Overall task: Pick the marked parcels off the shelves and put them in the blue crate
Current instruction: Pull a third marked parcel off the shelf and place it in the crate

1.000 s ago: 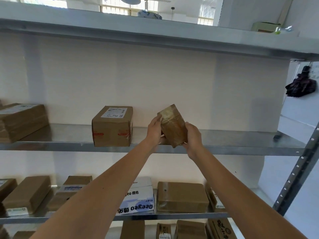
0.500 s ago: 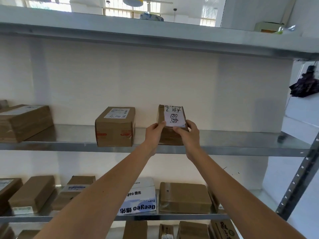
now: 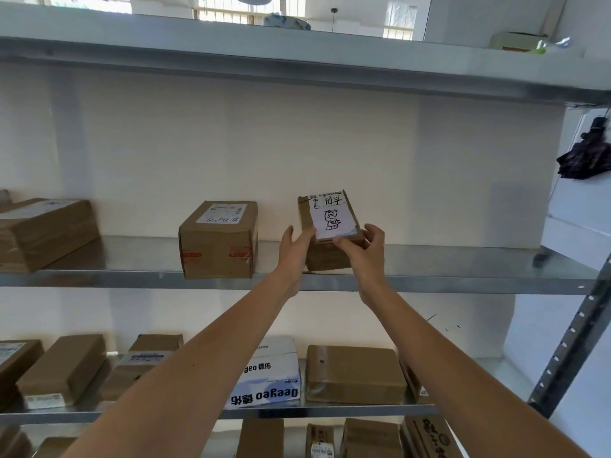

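Since the frame 1.0 s ago the small brown cardboard parcel with a white handwritten label (image 3: 327, 226) has gone from tilted in the air, plain side up, to resting flat on the grey metal middle shelf (image 3: 446, 259), label up. Both hands have loosened since 0.5 s ago. The left hand (image 3: 294, 249) has fingers fairly straight, fingertips touching the parcel's near left edge. The right hand (image 3: 365, 247) has curled fingers cupping the near right corner, thumb on the label's near edge; whether it truly grips, I cannot tell. The hands sit apart, the parcel between them. Left of it on the same shelf stands a taller brown cardboard box with red tape marks (image 3: 218, 241), well apart. The lower shelf (image 3: 330, 412) holds more brown parcels and a white "Deeyeo" carton (image 3: 267, 375).
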A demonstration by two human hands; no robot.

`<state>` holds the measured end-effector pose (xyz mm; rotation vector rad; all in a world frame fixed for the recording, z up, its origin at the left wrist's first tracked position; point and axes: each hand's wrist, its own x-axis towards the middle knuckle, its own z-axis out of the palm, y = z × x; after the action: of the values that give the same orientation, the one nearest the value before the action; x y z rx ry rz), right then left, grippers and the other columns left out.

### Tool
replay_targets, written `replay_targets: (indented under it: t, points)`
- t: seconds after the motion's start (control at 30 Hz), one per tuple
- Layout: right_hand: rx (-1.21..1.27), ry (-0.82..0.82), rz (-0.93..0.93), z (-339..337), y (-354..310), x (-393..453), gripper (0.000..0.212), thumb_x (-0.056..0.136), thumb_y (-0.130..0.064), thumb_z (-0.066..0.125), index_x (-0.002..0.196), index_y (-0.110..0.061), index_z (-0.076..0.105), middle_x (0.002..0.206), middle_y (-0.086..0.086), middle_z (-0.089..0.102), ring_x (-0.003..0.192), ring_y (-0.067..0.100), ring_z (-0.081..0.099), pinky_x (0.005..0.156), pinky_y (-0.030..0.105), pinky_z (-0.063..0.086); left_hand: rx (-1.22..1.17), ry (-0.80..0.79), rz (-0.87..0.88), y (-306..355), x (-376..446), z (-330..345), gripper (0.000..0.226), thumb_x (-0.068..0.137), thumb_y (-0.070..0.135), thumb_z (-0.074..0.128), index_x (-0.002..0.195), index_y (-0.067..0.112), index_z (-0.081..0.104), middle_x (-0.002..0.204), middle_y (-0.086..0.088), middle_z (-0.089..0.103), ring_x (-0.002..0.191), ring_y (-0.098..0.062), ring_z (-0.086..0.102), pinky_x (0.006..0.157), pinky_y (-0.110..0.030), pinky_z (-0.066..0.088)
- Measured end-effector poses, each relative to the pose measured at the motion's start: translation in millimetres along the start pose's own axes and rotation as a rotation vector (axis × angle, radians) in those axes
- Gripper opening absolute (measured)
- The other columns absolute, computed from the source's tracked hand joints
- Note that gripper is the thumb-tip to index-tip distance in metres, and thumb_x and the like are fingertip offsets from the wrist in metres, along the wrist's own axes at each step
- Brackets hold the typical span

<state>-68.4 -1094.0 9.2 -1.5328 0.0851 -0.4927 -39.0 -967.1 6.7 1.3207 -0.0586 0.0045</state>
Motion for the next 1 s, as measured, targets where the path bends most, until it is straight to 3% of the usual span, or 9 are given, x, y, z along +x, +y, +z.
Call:
replay_targets:
  t: [0.1,0.17,0.27,0.37,0.53,0.63,0.7,0.83,1.0]
  points:
    - [0.081,0.071,0.058,-6,-5,10,0.036,0.09,-0.021,0.066,0.123,-0.013,0.054,0.124,0.007,0.06,0.092,0.008,0.056,0.064,0.017,0.041,0.021,-0.028,-0.054,5,-4,2,0.085,0.092,0.053,0.052,0.15,0.042,-0.009,0.136,-0.01,0.053,0.106,-0.024,0.061,0.08,-0.038,0.057]
    - [0.123,0.077,0.068,-6,-9,13,0.029,0.088,-0.025,0.067,0.114,-0.016,0.06,0.122,0.008,0.063,0.1,0.016,0.06,0.068,0.022,0.045,0.008,-0.079,-0.1,4,-6,5,0.084,0.093,0.055,0.05,0.147,0.047,-0.013,0.127,-0.009,0.059,0.093,-0.023,0.066,0.069,-0.033,0.058]
    - [0.204,0.081,0.105,-2,-12,13,0.035,0.068,-0.034,0.077,0.1,-0.031,0.062,0.123,0.011,0.06,0.105,0.023,0.064,0.074,0.034,0.058,0.005,-0.109,-0.086,-5,-7,13,0.059,0.094,0.053,0.049,0.142,0.05,0.015,0.127,-0.008,0.06,0.101,-0.028,0.066,0.065,-0.032,0.058]
    - [0.215,0.069,0.123,-8,-9,14,0.055,0.055,-0.044,0.079,0.106,-0.039,0.059,0.13,0.01,0.053,0.107,0.024,0.063,0.081,0.042,0.06,-0.017,-0.044,-0.071,-10,-5,19,0.061,0.093,0.053,0.05,0.144,0.048,0.017,0.128,-0.01,0.058,0.101,-0.026,0.066,0.066,-0.032,0.057]
    - [0.31,0.115,0.229,-26,-7,17,0.056,0.086,-0.031,0.068,0.125,-0.019,0.031,0.11,0.008,0.058,0.094,0.018,0.061,0.072,0.033,0.054,-0.011,0.194,-0.067,2,15,14,0.066,0.089,0.057,0.048,0.145,0.024,0.033,0.141,-0.007,0.042,0.124,-0.025,0.045,0.098,-0.038,0.039]
    - [0.303,0.174,0.24,-37,-6,17,0.049,0.088,-0.034,0.066,0.114,-0.019,0.027,0.1,0.005,0.053,0.082,0.014,0.056,0.061,0.029,0.048,-0.036,0.104,-0.048,11,12,15,0.042,0.095,0.046,0.045,0.124,0.016,0.054,0.12,-0.001,0.058,0.107,-0.018,0.051,0.086,-0.028,0.038]
    - [0.282,0.163,0.241,-43,-7,15,0.044,0.089,-0.037,0.064,0.111,-0.02,0.03,0.1,0.005,0.053,0.081,0.015,0.056,0.057,0.029,0.047,-0.018,0.003,-0.053,11,6,19,0.034,0.094,0.039,0.046,0.107,0.014,0.066,0.107,-0.008,0.069,0.091,-0.02,0.059,0.074,-0.026,0.048]
    - [0.291,0.257,0.213,-55,-7,9,0.036,0.088,-0.038,0.065,0.112,-0.023,0.043,0.105,0.006,0.059,0.085,0.021,0.061,0.066,0.037,0.054,0.054,-0.091,-0.059,4,-9,37,0.037,0.095,0.037,0.039,0.103,0.018,0.07,0.099,-0.006,0.071,0.083,-0.021,0.062,0.07,-0.028,0.05]
    - [0.365,0.365,0.239,-77,3,4,0.038,0.077,-0.038,0.073,0.108,-0.015,0.071,0.104,0.008,0.073,0.104,0.033,0.068,0.086,0.051,0.057,0.046,-0.176,-0.117,-6,-24,53,0.045,0.092,0.046,0.041,0.114,0.018,0.07,0.109,-0.01,0.072,0.096,-0.028,0.067,0.089,-0.043,0.054]
